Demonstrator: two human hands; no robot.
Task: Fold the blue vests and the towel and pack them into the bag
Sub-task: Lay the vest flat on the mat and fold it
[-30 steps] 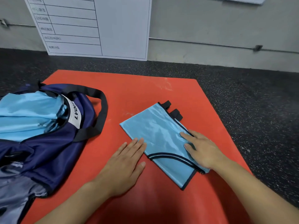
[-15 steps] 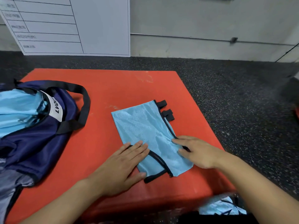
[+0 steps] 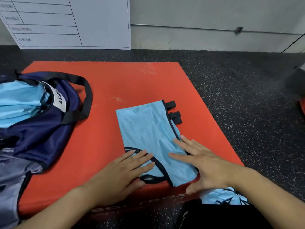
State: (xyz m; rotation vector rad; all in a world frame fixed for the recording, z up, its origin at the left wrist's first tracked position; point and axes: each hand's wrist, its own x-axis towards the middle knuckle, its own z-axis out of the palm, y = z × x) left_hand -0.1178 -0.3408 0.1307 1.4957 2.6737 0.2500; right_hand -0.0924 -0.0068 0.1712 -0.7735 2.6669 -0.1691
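Plainly, both hands flatten the folded vest; bag label reads "LVO".

bag cut off left, whiteboard text blurred

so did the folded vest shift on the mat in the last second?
Yes. The folded vest slid toward the mat's near edge and turned more square to it; its bottom corner now reaches that edge.
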